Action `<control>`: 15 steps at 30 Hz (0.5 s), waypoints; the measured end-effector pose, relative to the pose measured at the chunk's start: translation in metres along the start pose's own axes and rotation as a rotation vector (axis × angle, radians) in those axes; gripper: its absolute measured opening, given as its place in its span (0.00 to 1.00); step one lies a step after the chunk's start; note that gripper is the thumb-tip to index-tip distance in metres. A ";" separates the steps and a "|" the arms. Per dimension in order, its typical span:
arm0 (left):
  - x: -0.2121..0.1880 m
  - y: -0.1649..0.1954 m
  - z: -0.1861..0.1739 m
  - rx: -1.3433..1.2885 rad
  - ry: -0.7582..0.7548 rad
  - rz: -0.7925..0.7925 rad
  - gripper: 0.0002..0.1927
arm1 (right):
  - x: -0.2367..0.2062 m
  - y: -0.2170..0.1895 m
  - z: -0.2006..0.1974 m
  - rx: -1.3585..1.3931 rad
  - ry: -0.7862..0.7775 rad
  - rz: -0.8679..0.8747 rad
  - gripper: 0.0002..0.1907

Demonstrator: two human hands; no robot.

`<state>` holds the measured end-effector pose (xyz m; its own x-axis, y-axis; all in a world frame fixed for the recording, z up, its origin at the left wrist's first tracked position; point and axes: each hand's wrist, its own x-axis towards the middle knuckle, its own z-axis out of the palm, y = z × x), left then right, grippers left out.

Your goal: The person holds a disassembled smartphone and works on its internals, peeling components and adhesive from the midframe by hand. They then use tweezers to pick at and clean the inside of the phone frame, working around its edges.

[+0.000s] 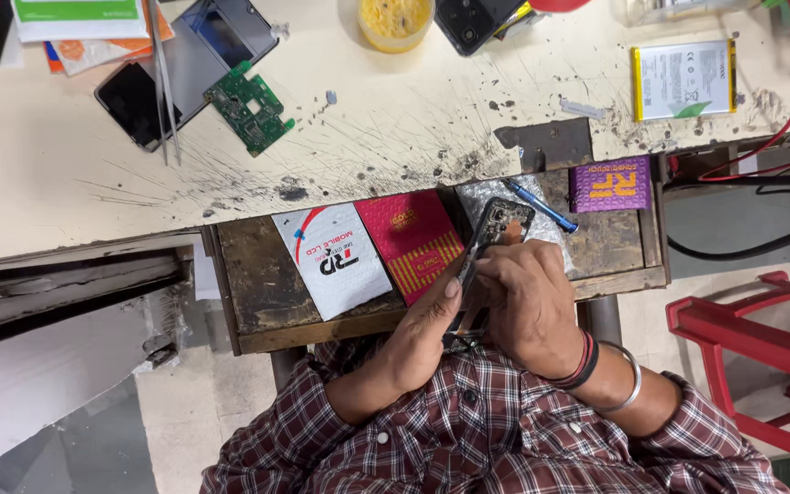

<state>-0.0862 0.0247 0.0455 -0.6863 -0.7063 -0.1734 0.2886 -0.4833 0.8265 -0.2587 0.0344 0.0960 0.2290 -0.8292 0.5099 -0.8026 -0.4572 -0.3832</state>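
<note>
**Mia:** Where is the phone frame [496, 233] in the head view?

**Sam:** It is a little to the right of the middle, held over the open wooden drawer [258, 265]. It stands tilted, with its top end pointing to twelve o'clock. I think it is held close to the body so the person can look down right into it.

**Mia:** What does the left hand [427, 329] do?

**Sam:** It comes up from seven o'clock. Its fingers are curled on the left edge of the frame, and the thumb lies along that edge. It grips the frame to keep it steady, I think.

**Mia:** And the right hand [528, 306]?

**Sam:** It comes in from five o'clock and wraps around the lower part of the frame. The fingers are bent over it. It may also pinch a small tool, but I cannot tell. A red band and a metal bangle [628, 389] sit on that wrist.

**Mia:** What lies around?

**Sam:** At ten o'clock from the hands lie a white packet [331, 261] and a red packet [413, 238], touching, in the drawer. A blue pen-like tool [541, 206] lies at one o'clock, just beside the frame. A green circuit board [250, 107] rests far up at eleven o'clock on the scratched table [395, 137], and a flat battery [685, 80] lies at two o'clock.
</note>
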 end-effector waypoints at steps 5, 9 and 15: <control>0.001 -0.009 -0.004 0.004 0.024 0.006 0.34 | 0.003 -0.007 -0.006 0.113 -0.042 0.009 0.21; -0.003 -0.024 -0.010 -0.015 0.055 -0.013 0.34 | 0.002 -0.012 -0.010 0.169 -0.077 0.002 0.21; -0.003 -0.036 -0.016 -0.311 0.133 -0.250 0.31 | -0.004 -0.019 -0.016 0.261 -0.169 0.029 0.20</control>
<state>-0.0837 0.0363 0.0082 -0.6744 -0.5983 -0.4326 0.3257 -0.7669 0.5530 -0.2527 0.0513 0.1136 0.3145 -0.8747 0.3689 -0.6461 -0.4819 -0.5918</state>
